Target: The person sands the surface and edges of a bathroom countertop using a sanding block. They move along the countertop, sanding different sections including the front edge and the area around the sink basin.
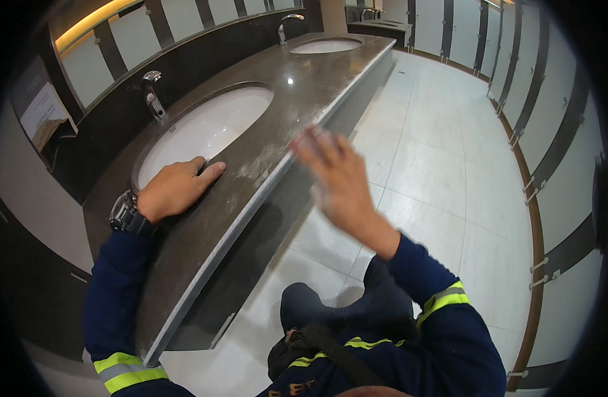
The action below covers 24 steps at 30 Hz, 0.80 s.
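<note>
My left hand (176,190) rests on the dark brown countertop (214,205) at the near end of the white oval basin (214,122). Its thumb lies on the stone, apart from the fingers; the fingertips reach toward the basin rim and are partly hidden. Motion blurs my right hand (337,175), which is at the counter's pale front edge (264,188). Its fingers stretch out toward that edge, and I see nothing held in them. Whitish dusty smears (256,167) mark the countertop between the hands.
A chrome faucet (153,96) stands behind the near basin. Farther along are another basin (327,45) and faucet (289,28). A mirror (128,43) runs behind the counter. Pale floor tiles (423,198) extend to cubicle doors (549,86) at the right.
</note>
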Each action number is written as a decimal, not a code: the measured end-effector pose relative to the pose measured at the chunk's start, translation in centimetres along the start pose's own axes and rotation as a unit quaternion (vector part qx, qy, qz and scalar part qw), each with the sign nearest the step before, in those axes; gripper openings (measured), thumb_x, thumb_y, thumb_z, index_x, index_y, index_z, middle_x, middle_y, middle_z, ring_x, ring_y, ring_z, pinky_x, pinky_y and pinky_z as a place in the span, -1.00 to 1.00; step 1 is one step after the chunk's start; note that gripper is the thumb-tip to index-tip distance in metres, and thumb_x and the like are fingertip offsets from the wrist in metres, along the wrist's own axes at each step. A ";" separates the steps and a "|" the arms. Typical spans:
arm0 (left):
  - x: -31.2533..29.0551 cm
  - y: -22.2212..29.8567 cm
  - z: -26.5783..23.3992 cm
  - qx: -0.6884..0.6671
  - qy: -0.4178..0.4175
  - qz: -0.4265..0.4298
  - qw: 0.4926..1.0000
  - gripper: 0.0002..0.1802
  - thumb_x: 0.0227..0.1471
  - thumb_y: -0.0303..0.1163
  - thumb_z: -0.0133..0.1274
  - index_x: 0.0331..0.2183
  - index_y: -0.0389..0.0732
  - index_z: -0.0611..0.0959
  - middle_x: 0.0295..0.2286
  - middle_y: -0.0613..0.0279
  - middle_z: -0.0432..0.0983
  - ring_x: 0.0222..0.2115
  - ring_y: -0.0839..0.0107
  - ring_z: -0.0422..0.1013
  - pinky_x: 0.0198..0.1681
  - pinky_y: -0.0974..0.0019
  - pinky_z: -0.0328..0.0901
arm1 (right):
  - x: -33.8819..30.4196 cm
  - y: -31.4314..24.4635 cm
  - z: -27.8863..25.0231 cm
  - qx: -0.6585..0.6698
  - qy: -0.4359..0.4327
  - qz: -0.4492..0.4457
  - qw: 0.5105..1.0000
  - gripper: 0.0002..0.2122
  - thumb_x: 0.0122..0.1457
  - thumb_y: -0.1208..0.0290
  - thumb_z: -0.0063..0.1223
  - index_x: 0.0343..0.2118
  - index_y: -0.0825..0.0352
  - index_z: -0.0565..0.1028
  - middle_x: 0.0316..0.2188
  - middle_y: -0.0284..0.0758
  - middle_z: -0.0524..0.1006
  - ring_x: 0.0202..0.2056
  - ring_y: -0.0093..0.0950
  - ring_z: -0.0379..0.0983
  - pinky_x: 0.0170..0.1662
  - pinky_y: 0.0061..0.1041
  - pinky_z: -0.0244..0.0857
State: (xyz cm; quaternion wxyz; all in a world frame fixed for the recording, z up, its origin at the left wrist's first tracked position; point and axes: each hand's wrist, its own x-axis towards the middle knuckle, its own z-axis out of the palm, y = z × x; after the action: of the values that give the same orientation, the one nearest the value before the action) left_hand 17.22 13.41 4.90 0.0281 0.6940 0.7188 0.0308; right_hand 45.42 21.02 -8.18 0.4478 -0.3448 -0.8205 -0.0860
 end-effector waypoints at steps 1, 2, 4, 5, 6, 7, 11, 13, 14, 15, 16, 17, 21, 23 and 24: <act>0.2 0.2 0.0 -0.002 -0.003 0.007 1.000 -0.14 0.38 0.28 -0.29 -0.09 -0.43 0.64 -0.25 -0.39 0.62 -0.15 -0.27 0.53 0.03 -0.07 0.35 | -1.3 -1.6 -0.4 0.019 -0.010 -0.019 1.000 -0.19 -0.07 0.64 0.16 0.36 0.02 0.38 0.43 -0.22 0.25 0.29 0.01 0.22 0.25 -0.11 0.20; 0.2 0.0 0.1 0.004 0.000 0.006 1.000 -0.14 0.38 0.28 -0.30 -0.08 -0.43 0.64 -0.25 -0.39 0.62 -0.16 -0.27 0.53 0.03 -0.07 0.35 | -1.8 -2.6 -0.5 0.042 -0.019 -0.042 0.998 -0.21 -0.05 0.64 0.14 0.36 0.03 0.38 0.42 -0.24 0.26 0.28 0.02 0.22 0.25 -0.11 0.19; -0.1 -0.3 0.2 0.015 0.007 0.005 1.000 -0.14 0.38 0.29 -0.30 -0.07 -0.43 0.63 -0.25 -0.39 0.62 -0.16 -0.27 0.53 0.03 -0.07 0.35 | -0.6 -1.1 -0.7 0.031 -0.007 -0.019 0.999 -0.20 -0.07 0.66 0.15 0.35 0.05 0.39 0.39 -0.28 0.33 0.28 0.02 0.23 0.24 -0.10 0.20; 0.0 -0.1 0.2 0.009 0.002 0.003 1.000 -0.13 0.38 0.29 -0.30 -0.07 -0.43 0.63 -0.25 -0.39 0.61 -0.16 -0.27 0.53 0.03 -0.07 0.35 | 0.4 0.4 -0.4 0.025 0.003 0.002 1.000 -0.19 -0.09 0.66 0.16 0.35 0.05 0.40 0.38 -0.28 0.34 0.28 0.02 0.22 0.24 -0.09 0.21; 0.0 0.1 0.1 0.003 -0.003 0.001 1.000 -0.13 0.38 0.29 -0.30 -0.07 -0.43 0.63 -0.24 -0.40 0.61 -0.15 -0.28 0.52 0.03 -0.07 0.35 | 0.9 1.0 -0.3 0.020 0.013 0.022 0.999 -0.18 -0.11 0.67 0.18 0.34 0.06 0.40 0.37 -0.28 0.36 0.29 0.02 0.22 0.24 -0.08 0.22; 0.0 0.3 0.1 -0.003 -0.008 -0.002 1.000 -0.13 0.38 0.29 -0.31 -0.07 -0.43 0.62 -0.24 -0.40 0.61 -0.15 -0.28 0.52 0.03 -0.07 0.35 | 0.2 0.5 -0.2 0.028 0.011 0.028 0.999 -0.18 -0.12 0.67 0.18 0.34 0.07 0.40 0.38 -0.28 0.35 0.29 0.00 0.22 0.25 -0.07 0.21; 0.2 0.2 0.2 0.004 -0.007 0.002 1.000 -0.13 0.38 0.29 -0.31 -0.06 -0.43 0.62 -0.23 -0.40 0.61 -0.14 -0.28 0.52 0.03 -0.07 0.35 | -2.2 -3.3 -1.2 0.073 0.002 -0.045 0.996 -0.28 -0.04 0.63 0.13 0.30 0.08 0.44 0.31 -0.26 0.40 0.23 0.05 0.26 0.20 -0.04 0.21; -0.3 0.4 -0.1 0.004 -0.015 -0.007 1.000 -0.13 0.38 0.28 -0.31 -0.06 -0.43 0.62 -0.22 -0.40 0.61 -0.13 -0.28 0.52 0.04 -0.08 0.34 | -0.6 -0.4 -0.3 0.066 0.024 0.001 0.998 -0.27 -0.06 0.64 0.14 0.30 0.09 0.44 0.32 -0.27 0.39 0.25 0.02 0.25 0.22 -0.05 0.21; -0.2 0.4 0.0 0.006 -0.010 -0.005 1.000 -0.14 0.38 0.28 -0.32 -0.06 -0.43 0.62 -0.23 -0.40 0.61 -0.14 -0.27 0.52 0.04 -0.08 0.34 | 0.4 0.5 -0.1 0.058 0.037 0.023 0.997 -0.27 -0.07 0.64 0.15 0.29 0.09 0.45 0.33 -0.27 0.39 0.25 0.01 0.25 0.23 -0.06 0.21; -0.1 0.3 0.2 0.009 -0.005 -0.003 1.000 -0.14 0.38 0.28 -0.32 -0.06 -0.43 0.62 -0.23 -0.40 0.61 -0.14 -0.27 0.52 0.04 -0.08 0.34 | 0.6 0.5 0.0 0.059 0.030 0.023 0.998 -0.26 -0.07 0.66 0.14 0.30 0.10 0.44 0.33 -0.26 0.39 0.28 -0.03 0.24 0.26 -0.06 0.19; -0.1 0.2 0.2 0.012 0.000 -0.002 1.000 -0.14 0.38 0.28 -0.32 -0.07 -0.42 0.61 -0.23 -0.40 0.61 -0.14 -0.27 0.52 0.04 -0.09 0.34 | 0.2 -0.4 0.2 0.077 0.023 0.003 0.997 -0.25 -0.07 0.66 0.14 0.31 0.12 0.43 0.34 -0.25 0.37 0.28 -0.03 0.24 0.26 -0.09 0.20; 0.3 0.1 0.3 0.012 -0.001 0.008 1.000 -0.14 0.38 0.28 -0.32 -0.06 -0.42 0.61 -0.23 -0.40 0.61 -0.13 -0.27 0.52 0.04 -0.08 0.34 | -0.9 -2.0 0.0 0.089 0.014 -0.015 0.996 -0.25 -0.07 0.66 0.15 0.32 0.14 0.42 0.36 -0.24 0.36 0.29 -0.04 0.24 0.26 -0.11 0.21; -0.1 0.2 0.0 0.016 -0.018 0.000 1.000 -0.15 0.39 0.27 -0.32 -0.06 -0.42 0.61 -0.23 -0.41 0.61 -0.12 -0.27 0.52 0.05 -0.08 0.34 | -1.4 -1.1 0.1 0.072 0.042 -0.033 0.996 -0.20 -0.09 0.67 0.17 0.35 0.15 0.40 0.38 -0.23 0.33 0.31 -0.03 0.23 0.27 -0.08 0.23; -0.1 0.4 -0.1 0.011 -0.016 -0.004 1.000 -0.14 0.39 0.27 -0.32 -0.06 -0.43 0.61 -0.22 -0.41 0.60 -0.12 -0.27 0.52 0.05 -0.08 0.34 | -0.8 -0.1 0.3 0.057 0.059 -0.026 0.996 -0.18 -0.11 0.68 0.17 0.36 0.13 0.39 0.40 -0.24 0.31 0.32 -0.02 0.23 0.28 -0.07 0.22; -0.2 0.5 0.0 0.008 -0.011 -0.002 1.000 -0.14 0.39 0.27 -0.33 -0.06 -0.43 0.61 -0.22 -0.41 0.60 -0.11 -0.27 0.52 0.05 -0.08 0.34 | -0.9 -0.5 0.3 0.060 0.050 -0.020 0.997 -0.18 -0.11 0.68 0.17 0.36 0.13 0.38 0.41 -0.24 0.30 0.32 -0.01 0.22 0.29 -0.07 0.21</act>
State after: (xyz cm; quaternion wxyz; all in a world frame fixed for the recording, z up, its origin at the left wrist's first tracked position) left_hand 17.74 13.24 4.95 0.0304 0.6930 0.7201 0.0178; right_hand 45.20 20.38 -8.99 0.5063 -0.2964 -0.8074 -0.0626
